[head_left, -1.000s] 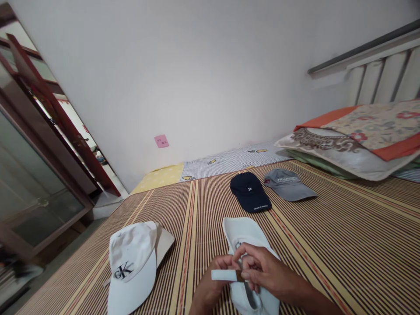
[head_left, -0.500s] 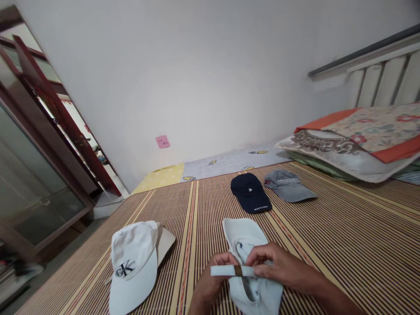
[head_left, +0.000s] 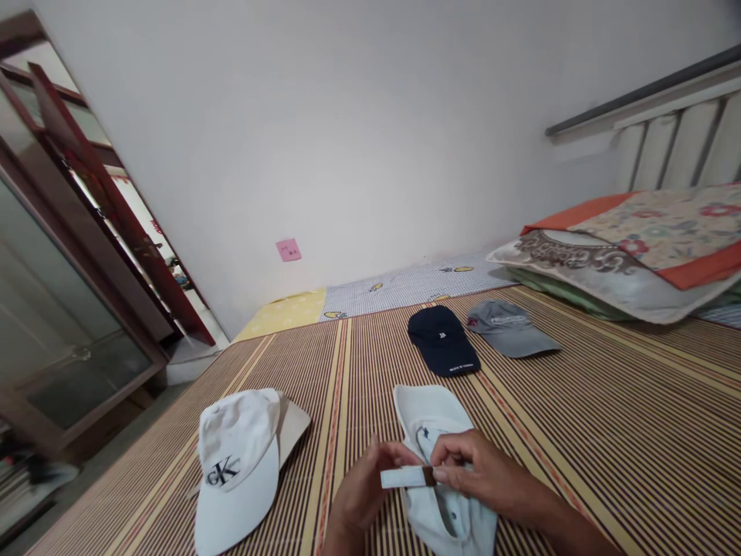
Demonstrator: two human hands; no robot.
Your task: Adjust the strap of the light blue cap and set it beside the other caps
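Observation:
A pale blue cap [head_left: 428, 413] lies on the striped mat with its brim toward the wall and its back opening toward me. My right hand [head_left: 478, 471] pinches the cap's back strap [head_left: 402, 477] beside a brown band on it. The strap's pale end points left, toward my left hand [head_left: 364, 490]. That hand's fingers reach behind the strap, and its thumb stands up apart from them. Whether those fingers touch the strap is hard to see. To the left, a white cap [head_left: 237, 455] with black letters rests over a beige brim [head_left: 294, 425].
A navy cap [head_left: 443, 340] and a grey cap [head_left: 509, 328] lie farther back on the mat [head_left: 301, 355]. Stacked pillows [head_left: 625, 259] sit at the right, below a radiator [head_left: 683, 143]. A pink note [head_left: 288, 249] is on the wall, and a door stands at the left.
My left thumb has lifted, and that hand has shifted slightly left. The strap's brown band has moved right, against my right fingertips, and less strap shows.

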